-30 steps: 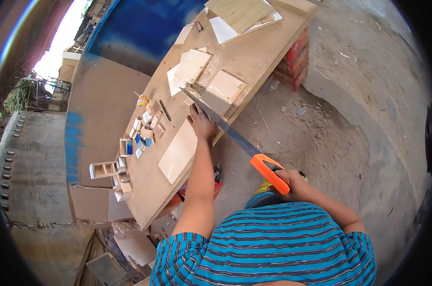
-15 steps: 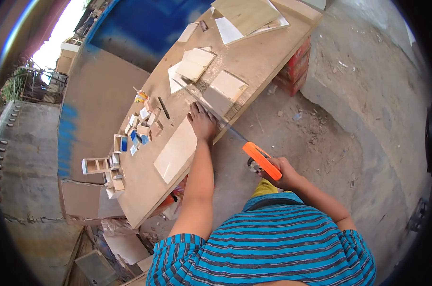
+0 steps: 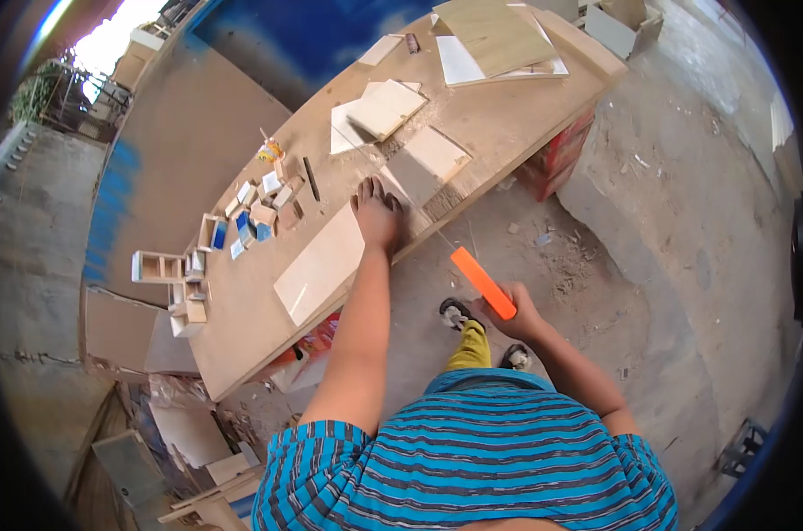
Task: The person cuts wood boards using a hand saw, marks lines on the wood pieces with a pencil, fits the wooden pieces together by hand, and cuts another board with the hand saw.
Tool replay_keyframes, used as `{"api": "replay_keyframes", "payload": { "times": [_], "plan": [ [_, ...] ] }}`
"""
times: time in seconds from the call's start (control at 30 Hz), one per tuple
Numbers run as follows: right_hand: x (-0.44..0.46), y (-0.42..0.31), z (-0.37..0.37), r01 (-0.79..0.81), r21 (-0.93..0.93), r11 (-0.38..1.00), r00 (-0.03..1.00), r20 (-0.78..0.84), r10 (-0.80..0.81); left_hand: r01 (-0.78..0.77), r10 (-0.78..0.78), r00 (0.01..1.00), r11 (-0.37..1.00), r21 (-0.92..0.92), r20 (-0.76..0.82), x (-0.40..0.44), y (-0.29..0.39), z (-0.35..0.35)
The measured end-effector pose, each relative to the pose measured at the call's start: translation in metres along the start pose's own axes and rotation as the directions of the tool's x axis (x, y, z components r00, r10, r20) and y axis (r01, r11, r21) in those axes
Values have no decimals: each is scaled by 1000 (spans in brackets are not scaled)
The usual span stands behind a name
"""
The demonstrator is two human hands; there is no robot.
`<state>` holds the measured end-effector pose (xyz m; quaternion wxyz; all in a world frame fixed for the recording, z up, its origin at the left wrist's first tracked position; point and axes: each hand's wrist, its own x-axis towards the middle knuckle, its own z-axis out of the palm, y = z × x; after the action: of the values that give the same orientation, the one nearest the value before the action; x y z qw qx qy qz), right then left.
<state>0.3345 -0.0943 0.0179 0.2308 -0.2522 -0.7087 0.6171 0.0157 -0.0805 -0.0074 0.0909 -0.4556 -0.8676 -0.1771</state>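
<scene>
My right hand (image 3: 517, 314) is closed around the orange handle of a hand saw (image 3: 483, 283), just off the table's front edge. The saw's thin blade, seen nearly edge-on, runs up and left across the wooden board beside my left hand. That hand (image 3: 378, 215) lies flat on the pale board (image 3: 317, 265), fingers stretched out, pressing it to the table. How far the board continues beneath my hand is hidden. Just beyond the blade lies another pale piece of board (image 3: 437, 152), near sawdust on the tabletop.
Small wooden blocks and open boxes (image 3: 160, 266) sit along the table's left side, with a small yellow bottle (image 3: 269, 149) and a dark thin strip (image 3: 311, 179). Flat boards (image 3: 387, 110) and larger sheets (image 3: 494, 40) lie farther up the table (image 3: 242, 341). Red crates (image 3: 561, 157) stand underneath.
The saw has tilted so its blade shows more edge-on, and the handle has shifted slightly. My left hand stays on the board. The whole view has turned a little.
</scene>
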Motion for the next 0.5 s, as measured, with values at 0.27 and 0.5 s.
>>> {"api": "replay_keyframes", "payload": {
  "times": [0.27,0.5],
  "plan": [
    [-12,-7,-6,119,2,993,962,-249,-114,-38,29,993,996,79,117,-11,5,-3],
    [-29,-13,22,28,-149,988,989,-139,-49,91,-91,996,996,7,17,-20,27,-7]
  ]
}}
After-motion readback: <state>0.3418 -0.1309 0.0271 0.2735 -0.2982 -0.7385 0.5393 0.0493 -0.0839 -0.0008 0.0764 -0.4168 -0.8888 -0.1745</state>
